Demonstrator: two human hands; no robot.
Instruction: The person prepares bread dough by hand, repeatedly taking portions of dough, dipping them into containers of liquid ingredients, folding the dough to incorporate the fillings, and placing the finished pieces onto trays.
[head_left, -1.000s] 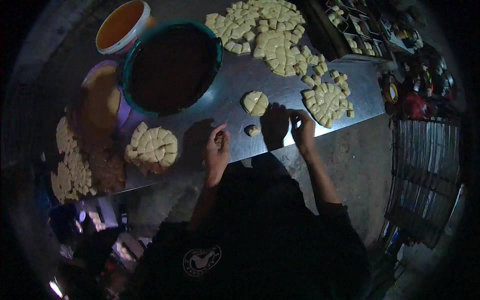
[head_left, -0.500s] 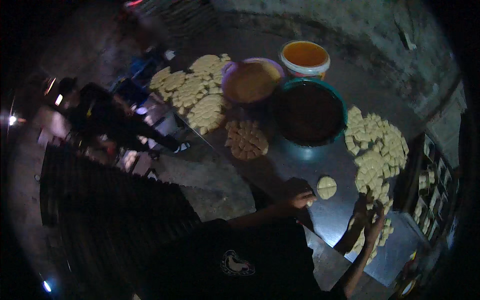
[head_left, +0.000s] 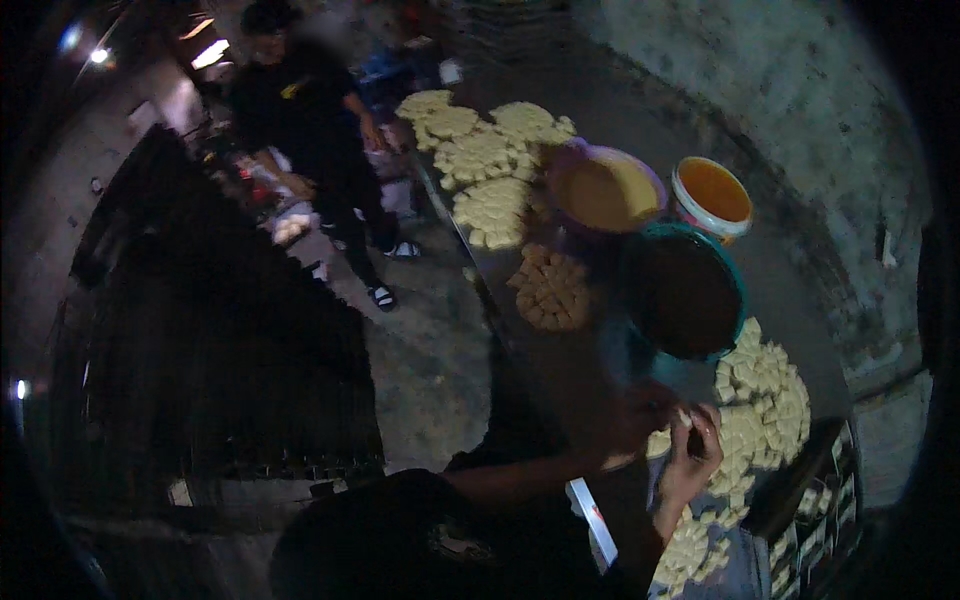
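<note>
My right hand (head_left: 692, 460) is raised over the near right of the table. Thumb and fingers pinch a small pale dough piece (head_left: 685, 419). Close against it on the left is my left hand (head_left: 645, 412), deep in shadow, so its fingers cannot be made out. A pale dough round (head_left: 658, 443) shows partly behind the hands. Pale dough cut into chunks (head_left: 765, 390) spreads beside and beyond my right hand, with more cut dough (head_left: 688, 555) below its wrist.
A teal basin (head_left: 741, 295) with dark contents stands beyond my hands, near a purple basin (head_left: 562, 160) and a white bucket (head_left: 682, 205) of orange stuff. Brown pieces (head_left: 550, 288) and more pale dough (head_left: 490, 212) lie farther left. A person (head_left: 310, 115) stands past the table edge. Racks (head_left: 815, 510) flank the right.
My right hand has left the cut dough and come up to my left hand, now pinching a dough piece. The view has turned, and the person at left stands more upright.
</note>
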